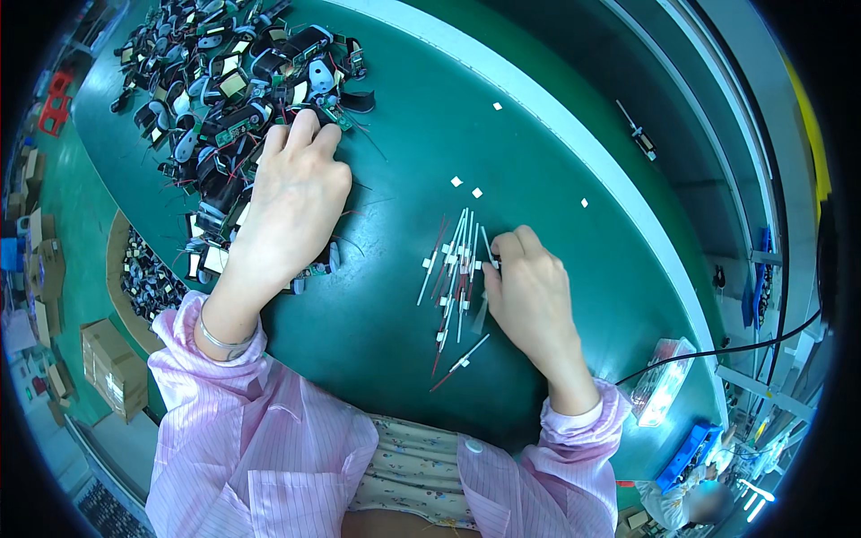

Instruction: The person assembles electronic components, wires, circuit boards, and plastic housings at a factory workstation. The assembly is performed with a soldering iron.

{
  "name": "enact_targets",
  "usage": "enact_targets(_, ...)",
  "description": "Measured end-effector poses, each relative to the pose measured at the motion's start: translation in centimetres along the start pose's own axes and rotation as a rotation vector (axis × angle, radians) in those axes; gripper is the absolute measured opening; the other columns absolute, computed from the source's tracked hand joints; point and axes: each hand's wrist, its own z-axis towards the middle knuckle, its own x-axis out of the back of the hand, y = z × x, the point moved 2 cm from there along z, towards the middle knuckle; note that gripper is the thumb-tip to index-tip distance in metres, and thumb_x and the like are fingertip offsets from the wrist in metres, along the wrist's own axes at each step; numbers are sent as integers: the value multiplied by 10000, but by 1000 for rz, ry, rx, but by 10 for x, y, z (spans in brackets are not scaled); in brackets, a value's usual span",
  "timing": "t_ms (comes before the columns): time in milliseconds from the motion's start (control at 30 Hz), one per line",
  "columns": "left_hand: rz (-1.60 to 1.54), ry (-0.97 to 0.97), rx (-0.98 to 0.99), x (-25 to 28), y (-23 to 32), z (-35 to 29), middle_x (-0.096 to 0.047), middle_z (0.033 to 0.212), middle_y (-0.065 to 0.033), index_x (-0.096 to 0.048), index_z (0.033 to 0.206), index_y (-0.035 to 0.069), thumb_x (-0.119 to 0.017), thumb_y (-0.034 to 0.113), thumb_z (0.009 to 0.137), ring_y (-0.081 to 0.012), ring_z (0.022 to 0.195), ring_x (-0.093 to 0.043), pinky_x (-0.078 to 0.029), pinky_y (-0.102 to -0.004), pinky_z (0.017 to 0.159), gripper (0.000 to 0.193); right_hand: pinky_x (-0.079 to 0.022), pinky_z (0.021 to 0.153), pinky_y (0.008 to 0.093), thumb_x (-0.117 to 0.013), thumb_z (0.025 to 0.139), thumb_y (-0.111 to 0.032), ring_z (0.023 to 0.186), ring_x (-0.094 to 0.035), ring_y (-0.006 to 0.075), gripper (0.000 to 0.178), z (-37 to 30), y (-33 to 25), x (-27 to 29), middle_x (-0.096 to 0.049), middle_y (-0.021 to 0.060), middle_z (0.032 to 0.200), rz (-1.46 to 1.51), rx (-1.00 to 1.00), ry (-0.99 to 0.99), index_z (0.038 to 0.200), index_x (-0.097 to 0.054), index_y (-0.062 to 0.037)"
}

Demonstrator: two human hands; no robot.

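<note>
My left hand (303,188) is at the right edge of a big heap of small black and grey electronic parts (211,85) with green circuit boards and thin wires. Its fingers curl down over the parts, and what they grip is hidden. My right hand (531,291) is closed in a pinch beside a loose bunch of thin white-and-red wires (459,260) with small white tabs. One thin wire (486,240) runs up from its fingertips. Closer to me, a single wire (460,363) lies apart from the bunch.
Small white squares (456,182) are scattered on the green table (386,354). At the right stand a clear plastic pack (662,384) and a blue bin (689,455), near a black cable (717,351). A cardboard box (114,369) sits at lower left. Another person (677,507) is at lower right.
</note>
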Motion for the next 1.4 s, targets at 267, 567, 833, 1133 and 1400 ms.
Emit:
enact_targets(267, -735, 260, -13, 4, 14, 2, -621, 811, -105, -547, 862, -12, -551, -67, 817, -257, 749, -605, -453, -439, 892, 71, -466, 511, 368, -677, 734, 19, 592, -616, 257, 154, 3, 11, 15, -610, 136, 807, 224, -22, 306, 830, -557, 3)
enact_targets(567, -1661, 0, 405, 22, 42, 13, -607, 721, -93, -571, 973, -12, -492, -56, 897, -144, 558, -566, -476, -299, 584, 117, -518, 622, 223, -589, 888, 60, 774, -649, 137, 209, -13, -7, 42, -669, 123, 936, 1357, -111, 36, 1096, -579, 48)
enact_targets(833, -1171, 295, -109, 21, 43, 9, -615, 839, -46, -633, 975, -26, -646, -82, 791, -84, 683, -542, -424, -240, 575, 193, -585, 729, 311, -564, 907, 30, 871, -688, 245, 177, -11, -5, 38, -647, 220, 1014, 1979, -54, 28, 1075, -580, 86)
enact_targets(1133, -1438, 382, 15, 25, 25, 10, -572, 923, -89, -609, 811, -5, -710, -134, 654, -151, 771, -563, -471, -267, 688, 227, -591, 708, 316, -584, 880, 64, 833, -697, 263, 140, -21, -3, 50, -654, 227, 967, 1724, -68, 284, 1017, -600, 91)
enact_targets(1400, -2359, -185, 297, 19, 38, 13, -643, 1028, -166, -635, 1026, -51, -626, -48, 789, -194, 815, -659, -522, -280, 681, 237, -597, 704, 325, -645, 821, 112, 832, -694, 271, 138, -25, -8, 50, -658, 224, 955, 1739, -122, 188, 953, -642, 70)
